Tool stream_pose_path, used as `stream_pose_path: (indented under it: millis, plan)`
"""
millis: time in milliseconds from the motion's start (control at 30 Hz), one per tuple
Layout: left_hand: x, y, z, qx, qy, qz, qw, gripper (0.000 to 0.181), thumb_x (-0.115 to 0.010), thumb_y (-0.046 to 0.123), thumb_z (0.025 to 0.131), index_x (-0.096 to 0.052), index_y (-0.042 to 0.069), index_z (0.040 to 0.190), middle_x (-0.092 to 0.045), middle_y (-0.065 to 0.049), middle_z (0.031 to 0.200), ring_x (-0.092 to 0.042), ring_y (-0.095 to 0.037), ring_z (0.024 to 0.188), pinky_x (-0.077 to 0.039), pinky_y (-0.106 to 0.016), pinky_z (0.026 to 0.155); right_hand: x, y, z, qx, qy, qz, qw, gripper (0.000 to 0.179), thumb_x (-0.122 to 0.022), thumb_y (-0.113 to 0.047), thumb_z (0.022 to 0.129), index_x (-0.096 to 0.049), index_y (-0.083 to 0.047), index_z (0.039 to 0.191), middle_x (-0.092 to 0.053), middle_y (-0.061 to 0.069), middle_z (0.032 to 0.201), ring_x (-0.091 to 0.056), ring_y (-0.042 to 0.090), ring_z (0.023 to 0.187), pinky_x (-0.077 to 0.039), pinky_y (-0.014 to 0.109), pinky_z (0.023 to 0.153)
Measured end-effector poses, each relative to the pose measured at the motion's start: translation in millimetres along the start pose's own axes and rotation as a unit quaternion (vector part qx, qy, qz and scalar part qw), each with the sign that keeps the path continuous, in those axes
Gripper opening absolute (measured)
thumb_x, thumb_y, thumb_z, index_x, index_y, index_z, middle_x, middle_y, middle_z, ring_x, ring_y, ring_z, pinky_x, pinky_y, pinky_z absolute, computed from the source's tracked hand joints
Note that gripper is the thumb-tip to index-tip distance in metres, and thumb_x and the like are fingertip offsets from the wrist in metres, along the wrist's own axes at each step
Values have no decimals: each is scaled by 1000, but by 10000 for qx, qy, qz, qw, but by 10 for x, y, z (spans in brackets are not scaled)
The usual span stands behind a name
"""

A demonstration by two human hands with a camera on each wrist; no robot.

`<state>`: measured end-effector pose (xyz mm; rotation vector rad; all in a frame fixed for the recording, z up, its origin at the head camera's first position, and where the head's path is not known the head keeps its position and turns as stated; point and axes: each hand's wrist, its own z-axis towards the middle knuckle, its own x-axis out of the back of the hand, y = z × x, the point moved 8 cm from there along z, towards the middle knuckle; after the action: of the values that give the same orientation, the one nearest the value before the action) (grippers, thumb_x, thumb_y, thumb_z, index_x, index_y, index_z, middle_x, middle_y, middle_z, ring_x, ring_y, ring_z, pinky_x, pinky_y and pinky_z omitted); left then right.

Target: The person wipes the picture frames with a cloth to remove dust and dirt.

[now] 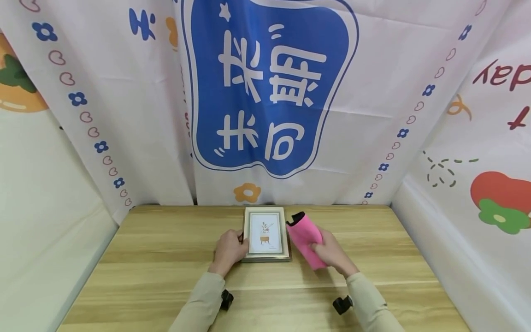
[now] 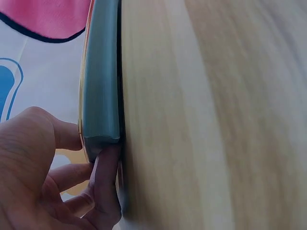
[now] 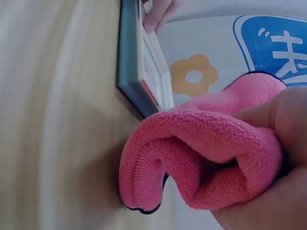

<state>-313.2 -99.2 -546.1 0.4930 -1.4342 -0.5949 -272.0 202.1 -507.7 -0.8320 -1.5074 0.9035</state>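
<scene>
L hand (image 1: 230, 249) pinches frame (image 1: 266, 234), face up nr far edge of table (image 1: 157, 272); R hand (image 1: 334, 254) grips pink cloth (image 1: 304, 237) just beside. Prob. best: steady frame, wipe lightly w/ cloth flattened.

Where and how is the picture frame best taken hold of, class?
Probably by the left border of the picture frame, approached from the left and pinched across its thickness: it faces up, its side is deep, and the border keeps the pinch off the potted-plant print.
</scene>
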Motion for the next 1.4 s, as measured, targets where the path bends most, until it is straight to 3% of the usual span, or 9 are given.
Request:
stream_pose_path:
  millis: [100,200,333,500,667,767,967,1233,1400]
  plan:
    - [10,-2,-5,26,18,-25,10000,27,-67,17,97,-62,12,71,-52,-4,67,-48,-18,61,-37,-32,56,54,-48,120,33,114,28,9999,60,-61,5,91,-55,-1,151,-71,21,125,-68,27,94,-58,40,81]
    - [11,-15,-23,122,40,-24,9999,16,-67,19,98,-76,6,95,-64,-6,83,-58,-20,72,-50,-38,66,84,-72,240,-59,214,198,9996,54,-57,3,94,-56,1,148,-70,23,121,-67,27,91,-57,38,76]
    - [-9,-29,-57,285,-23,-90,9996,37,-67,22,100,-71,0,129,-70,-10,110,-68,-27,99,-57,-50,92,90,-76,405,-311,398,429,9978,44,-56,-5,99,-58,3,142,-69,23,119,-68,25,90,-57,35,73]
    - [-19,-29,-73,381,-84,-124,9992,39,-67,22,100,-67,0,133,-70,-12,115,-68,-32,106,-56,-54,95,69,-169,646,49,742,-3,9972,46,-54,-5,99,-60,0,145,-71,23,123,-67,24,88,-56,32,73]
    - [-7,-34,-70,383,-11,-133,9992,38,-68,23,100,-68,1,130,-70,-10,111,-67,-29,101,-56,-54,93,-63,-255,894,759,900,-800,9898,38,-56,7,91,-68,-1,126,-72,23,102,-63,22,61,-56,36,56]
    - [-18,-42,-65,361,-8,-110,9993,37,-68,24,99,-69,2,129,-70,-9,109,-67,-27,99,-56,-53,91,-199,-261,995,1055,773,-1434,9810,39,-59,10,89,-69,-3,124,-73,19,100,-65,24,66,-59,43,63]
    - [-22,-52,-54,411,14,-70,9991,36,-70,23,97,-70,3,128,-70,-8,106,-66,-25,96,-56,-51,87,-512,-326,1055,1632,231,-2685,9491,55,-61,12,86,-67,-3,139,-73,17,130,-70,37,119,-54,54,106]
    - [6,-19,-58,323,143,-50,9994,35,-69,22,97,-70,2,126,-70,-9,104,-66,-25,94,-57,-51,88,-743,-349,1014,2101,90,-3320,9195,33,-67,10,89,-70,-9,117,-74,8,113,-72,31,109,-57,50,100]
    - [1,-20,-64,326,138,-18,9994,35,-69,22,97,-70,2,126,-69,-9,105,-66,-26,95,-56,-52,87,-804,-339,963,2184,158,-3478,9116,39,-67,11,86,-71,-6,121,-75,11,117,-72,33,111,-57,50,101]
